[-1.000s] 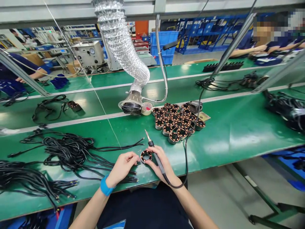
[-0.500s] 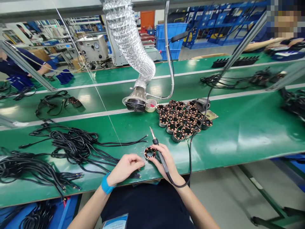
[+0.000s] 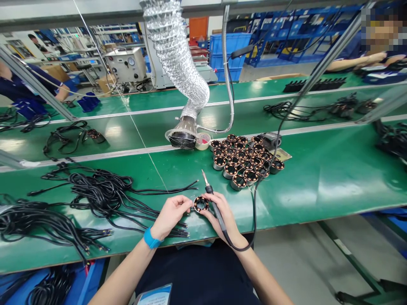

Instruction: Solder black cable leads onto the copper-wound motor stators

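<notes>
My right hand (image 3: 221,214) is closed on two things: a soldering iron (image 3: 217,212) with its tip pointing up and away, and a ring-shaped motor stator (image 3: 201,204) with copper windings, pinched between fingers and thumb. Close against the stator's left side, my left hand (image 3: 174,215) has thumb and forefinger pressed together, near its thin wire ends. Whatever lies between those fingertips is too small to make out. Beyond the hands, several more stators (image 3: 239,182) stand grouped on the green bench. Black cables (image 3: 95,186) with stripped ends lie at the left.
A fume fan (image 3: 182,140) on a foil duct (image 3: 193,84) hangs over the bench, beside a small round tub (image 3: 202,141). The iron's cord (image 3: 255,207) loops past my right wrist. Another cable bundle (image 3: 41,224) lies front left. Co-workers sit across the bench.
My left hand has moved up and right to the stator's side, its fingers now pinched there. My right hand keeps the soldering iron and stator nearly where they were.
</notes>
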Action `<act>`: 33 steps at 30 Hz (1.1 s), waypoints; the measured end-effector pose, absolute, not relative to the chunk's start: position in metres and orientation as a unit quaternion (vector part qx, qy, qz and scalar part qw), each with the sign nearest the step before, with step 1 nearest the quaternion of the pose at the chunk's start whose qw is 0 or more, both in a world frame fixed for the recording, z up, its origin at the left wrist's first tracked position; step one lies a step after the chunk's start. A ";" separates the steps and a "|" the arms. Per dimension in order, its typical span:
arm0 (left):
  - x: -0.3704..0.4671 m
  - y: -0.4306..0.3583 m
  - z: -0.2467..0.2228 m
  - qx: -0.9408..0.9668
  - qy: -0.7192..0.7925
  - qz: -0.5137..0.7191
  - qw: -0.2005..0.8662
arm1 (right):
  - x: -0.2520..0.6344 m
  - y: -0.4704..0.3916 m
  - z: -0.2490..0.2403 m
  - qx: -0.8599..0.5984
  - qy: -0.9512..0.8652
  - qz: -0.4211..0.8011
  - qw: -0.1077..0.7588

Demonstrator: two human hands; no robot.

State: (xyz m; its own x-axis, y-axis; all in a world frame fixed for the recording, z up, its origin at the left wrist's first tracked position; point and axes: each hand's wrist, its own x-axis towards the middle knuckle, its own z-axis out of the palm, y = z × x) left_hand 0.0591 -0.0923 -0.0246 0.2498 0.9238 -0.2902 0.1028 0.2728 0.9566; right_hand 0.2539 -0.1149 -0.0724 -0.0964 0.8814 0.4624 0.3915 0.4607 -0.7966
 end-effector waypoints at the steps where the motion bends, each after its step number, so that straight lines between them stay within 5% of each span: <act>1: 0.062 -0.093 -0.026 0.501 0.506 0.340 0.615 | 0.254 -0.115 -0.072 -0.456 -0.699 0.247 0.493; 7: 0.064 -0.086 -0.022 0.543 0.487 0.319 0.605 | 0.255 -0.115 -0.070 -0.463 -0.696 0.246 0.490; 14: 0.049 -0.040 -0.020 0.750 0.535 0.285 0.265 | 0.253 -0.116 -0.072 -0.467 -0.701 0.226 0.489; 19: 0.062 -0.029 -0.031 0.845 0.487 0.146 0.167 | 0.261 -0.118 -0.072 -0.503 -0.693 0.154 0.493; 26: 0.040 -0.043 -0.029 0.859 0.387 0.164 0.293 | 0.281 -0.101 -0.066 -0.539 -0.682 0.078 0.489; 33: 0.029 -0.029 -0.031 0.702 0.441 0.315 0.463 | 0.248 -0.060 -0.055 -0.511 -0.696 0.167 0.477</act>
